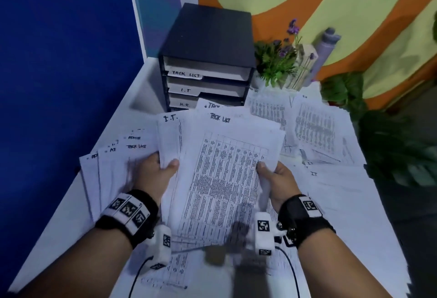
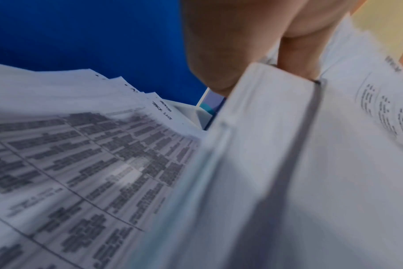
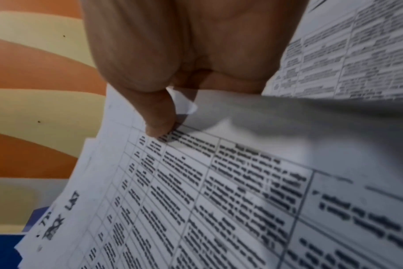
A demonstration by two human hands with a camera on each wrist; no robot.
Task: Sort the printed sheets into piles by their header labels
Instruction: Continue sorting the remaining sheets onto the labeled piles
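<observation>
I hold a fanned stack of printed sheets [image 1: 220,174] above the white table [image 1: 59,226]. The top sheet carries a table of text and the header "TASK LIST" [image 1: 220,117]; a sheet behind it reads "I.T." [image 1: 170,118]. My left hand [image 1: 157,172] grips the stack's left edge, thumb on top. The right hand [image 1: 275,178] pinches the right edge of the top sheet, thumb on the print [image 3: 160,127]. In the left wrist view the left hand [image 2: 253,60] grips the stack's edge [image 2: 260,145]. Sheets headed "ADMIN" and "TASK LIST" [image 1: 113,172] lie fanned at the left.
A black drawer unit [image 1: 208,61] labelled "TASK LIST", "I.T" and "H.R" stands at the back. Further sheets [image 1: 314,132] lie spread at the right, some marked "I.T". Green plants [image 1: 276,61] and a vase stand behind them. A blue partition [image 1: 59,61] closes the left side.
</observation>
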